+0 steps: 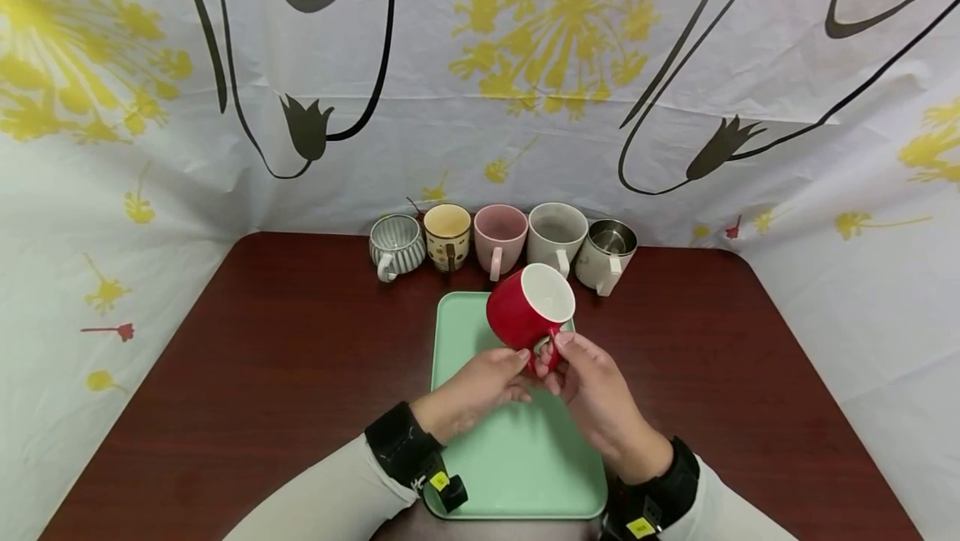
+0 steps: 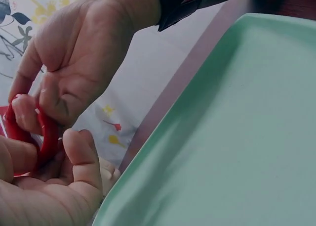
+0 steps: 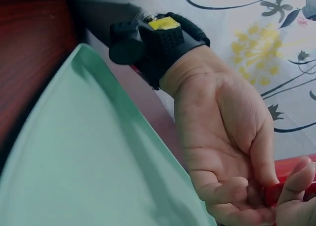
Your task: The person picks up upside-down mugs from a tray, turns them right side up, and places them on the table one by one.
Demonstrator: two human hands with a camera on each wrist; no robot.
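Note:
A red mug with a white inside is held tilted above a light green tray, its mouth facing up and to the right in the head view. My right hand pinches the upper part of its red handle between thumb and fingers. Lower on that handle, the thumb and fingertips of my left hand grip it. Fingers of both hands meet there and partly hide it. Only a small part of the mug shows in the right wrist view.
Along the back edge stand a striped grey mug, a yellow patterned mug, a pink mug, a white mug and a pale mug with a metal inside. The dark wooden table meets a patterned cloth.

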